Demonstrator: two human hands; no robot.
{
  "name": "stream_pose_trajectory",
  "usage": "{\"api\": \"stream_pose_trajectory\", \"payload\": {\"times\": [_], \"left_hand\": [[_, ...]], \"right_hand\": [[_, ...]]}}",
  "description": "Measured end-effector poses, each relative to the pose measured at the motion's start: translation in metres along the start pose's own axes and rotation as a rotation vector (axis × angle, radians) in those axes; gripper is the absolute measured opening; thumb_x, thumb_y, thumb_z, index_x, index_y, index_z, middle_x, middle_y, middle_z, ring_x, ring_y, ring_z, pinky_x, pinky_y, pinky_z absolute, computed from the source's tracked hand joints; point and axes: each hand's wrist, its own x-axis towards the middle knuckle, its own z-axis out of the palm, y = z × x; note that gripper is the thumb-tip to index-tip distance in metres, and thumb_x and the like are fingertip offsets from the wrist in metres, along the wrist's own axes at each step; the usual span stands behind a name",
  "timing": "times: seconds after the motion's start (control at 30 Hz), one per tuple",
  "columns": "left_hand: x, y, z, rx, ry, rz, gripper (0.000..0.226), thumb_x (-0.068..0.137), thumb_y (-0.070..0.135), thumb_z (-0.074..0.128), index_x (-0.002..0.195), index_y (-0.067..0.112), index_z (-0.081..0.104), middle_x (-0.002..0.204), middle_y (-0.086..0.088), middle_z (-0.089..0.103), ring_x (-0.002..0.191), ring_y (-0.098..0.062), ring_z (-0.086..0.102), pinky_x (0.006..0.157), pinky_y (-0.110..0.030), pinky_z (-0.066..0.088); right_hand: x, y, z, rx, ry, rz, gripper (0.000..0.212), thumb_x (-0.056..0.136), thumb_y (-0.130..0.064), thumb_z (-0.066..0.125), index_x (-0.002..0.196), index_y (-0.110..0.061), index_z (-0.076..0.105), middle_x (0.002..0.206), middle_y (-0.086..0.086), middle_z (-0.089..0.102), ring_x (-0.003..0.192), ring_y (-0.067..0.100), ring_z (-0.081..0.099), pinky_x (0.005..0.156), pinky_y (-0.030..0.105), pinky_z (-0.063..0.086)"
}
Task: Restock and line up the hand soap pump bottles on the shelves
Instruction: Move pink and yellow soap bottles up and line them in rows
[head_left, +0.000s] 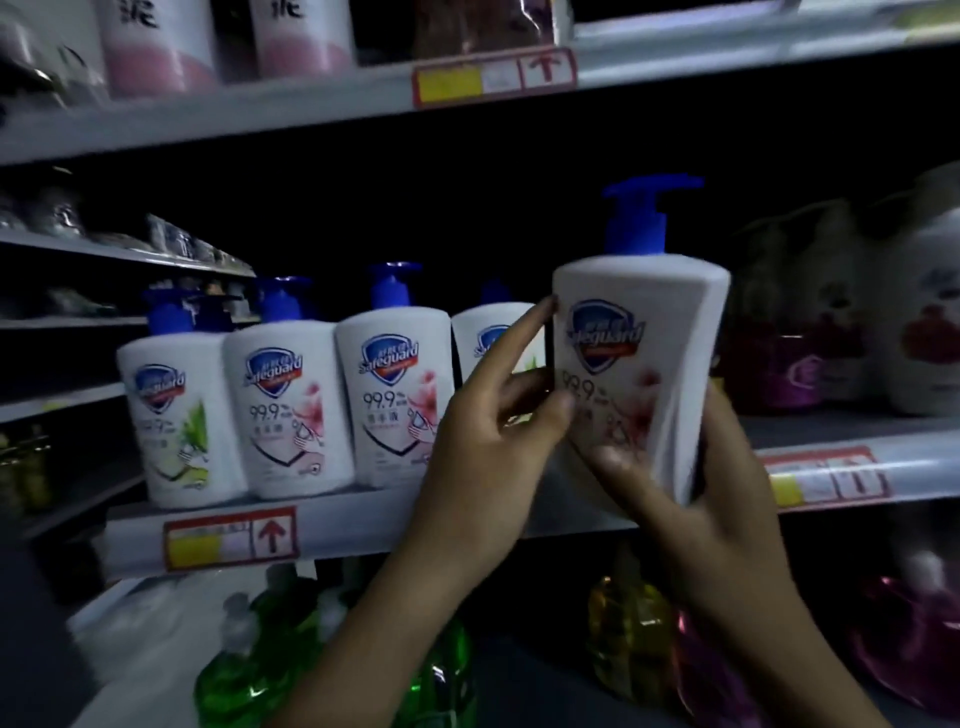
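Note:
I hold a white Safeguard soap bottle (644, 332) with a blue pump upright, just in front of the middle shelf (363, 514). My right hand (691, 483) grips its lower right side and base. My left hand (493, 431) rests on its left side, forefinger stretched up along the edge. On the shelf to the left stands a row of like bottles: one with a green label (176, 415), two with pink labels (283, 405) (395, 389), and a fourth (485, 338) partly hidden behind my left hand.
Price tags with red arrows (231, 538) (826, 475) hang on the shelf lip. Other white and purple bottles (924, 322) stand at the right. Green (260, 670), yellow and magenta bottles fill the shelf below. Pink-and-white containers (156, 41) sit on the shelf above.

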Motion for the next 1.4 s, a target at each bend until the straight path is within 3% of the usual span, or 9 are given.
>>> {"api": "stream_pose_trajectory", "payload": {"times": [0.2, 0.37, 0.47, 0.6, 0.67, 0.8, 0.97, 1.3, 1.4], "left_hand": [[0.001, -0.033, 0.001, 0.210, 0.082, 0.080, 0.075, 0.097, 0.009, 0.053, 0.145, 0.055, 0.018, 0.130, 0.043, 0.045, 0.119, 0.014, 0.048, 0.089, -0.006, 0.044], [-0.005, -0.050, -0.002, 0.331, 0.121, 0.028, 0.078, 0.098, 0.013, 0.050, 0.142, 0.063, 0.008, 0.151, 0.029, 0.028, 0.135, 0.003, 0.035, 0.110, -0.035, 0.038], [-0.007, -0.052, -0.003, 0.429, 0.165, 0.055, 0.080, 0.097, 0.015, 0.050, 0.141, 0.063, 0.003, 0.152, 0.024, 0.028, 0.135, 0.000, 0.037, 0.107, -0.033, 0.040], [-0.013, -0.052, -0.005, 0.548, 0.186, 0.072, 0.085, 0.096, 0.016, 0.052, 0.140, 0.064, -0.003, 0.151, 0.021, 0.028, 0.132, 0.001, 0.039, 0.103, -0.023, 0.041], [-0.014, -0.053, -0.006, 0.612, 0.152, 0.088, 0.082, 0.097, 0.017, 0.049, 0.140, 0.062, -0.004, 0.152, 0.022, 0.023, 0.135, 0.000, 0.034, 0.108, -0.029, 0.039], [-0.016, -0.050, -0.012, 0.760, 0.111, 0.148, 0.064, 0.096, 0.019, 0.048, 0.149, 0.042, 0.019, 0.153, 0.020, 0.019, 0.141, -0.003, 0.021, 0.113, -0.026, 0.026], [-0.017, -0.049, -0.035, 1.035, 0.310, 0.163, 0.051, 0.080, 0.016, 0.063, 0.130, 0.013, 0.056, 0.139, -0.011, 0.047, 0.130, -0.029, 0.039, 0.106, -0.044, 0.037], [-0.019, -0.054, -0.047, 1.127, 0.296, 0.082, 0.068, 0.067, 0.020, 0.075, 0.131, 0.015, 0.053, 0.144, -0.012, 0.037, 0.132, -0.035, 0.030, 0.102, -0.046, 0.023], [-0.020, -0.054, -0.039, 1.099, 0.327, 0.169, 0.054, 0.072, 0.018, 0.067, 0.125, 0.011, 0.059, 0.138, -0.014, 0.045, 0.127, -0.035, 0.034, 0.100, -0.048, 0.032]], "right_hand": [[0.042, 0.020, 0.017, -0.093, -0.157, -0.029, 0.058, 0.089, -0.038, 0.058, 0.142, -0.028, 0.035, 0.124, -0.019, 0.053, 0.113, 0.003, 0.056, 0.085, 0.032, 0.055], [0.049, 0.035, 0.023, -0.075, -0.264, 0.030, 0.059, 0.086, -0.035, 0.060, 0.139, -0.037, 0.034, 0.122, -0.032, 0.048, 0.114, -0.004, 0.053, 0.084, 0.024, 0.056], [0.056, 0.038, 0.021, 0.018, -0.289, 0.158, 0.054, 0.084, -0.038, 0.065, 0.132, -0.039, 0.040, 0.118, -0.024, 0.054, 0.108, -0.002, 0.057, 0.078, 0.018, 0.056], [0.064, 0.040, 0.022, -0.067, -0.309, 0.253, 0.042, 0.090, -0.017, 0.062, 0.127, -0.030, 0.049, 0.120, -0.004, 0.058, 0.109, 0.013, 0.059, 0.088, 0.040, 0.056], [0.066, 0.042, 0.022, 0.001, -0.303, 0.297, 0.038, 0.091, -0.011, 0.059, 0.124, -0.028, 0.052, 0.111, -0.007, 0.065, 0.101, 0.009, 0.064, 0.081, 0.033, 0.059], [0.072, 0.044, 0.016, 0.088, -0.293, 0.421, 0.034, 0.094, -0.005, 0.053, 0.122, -0.025, 0.053, 0.106, -0.006, 0.071, 0.096, 0.007, 0.068, 0.070, 0.021, 0.057], [0.078, 0.044, 0.018, 0.074, -0.381, 0.524, 0.030, 0.097, -0.007, 0.050, 0.122, -0.023, 0.055, 0.111, -0.002, 0.072, 0.107, 0.018, 0.067, 0.091, 0.042, 0.055], [0.079, 0.027, 0.029, -0.249, -0.476, 0.452, 0.032, 0.100, -0.015, 0.045, 0.129, -0.029, 0.050, 0.121, -0.008, 0.065, 0.110, 0.007, 0.059, 0.096, 0.034, 0.049], [0.078, 0.024, 0.023, -0.387, -0.292, 0.335, 0.037, 0.094, -0.011, 0.054, 0.127, -0.027, 0.056, 0.117, -0.006, 0.067, 0.106, 0.014, 0.062, 0.091, 0.037, 0.052]]}}
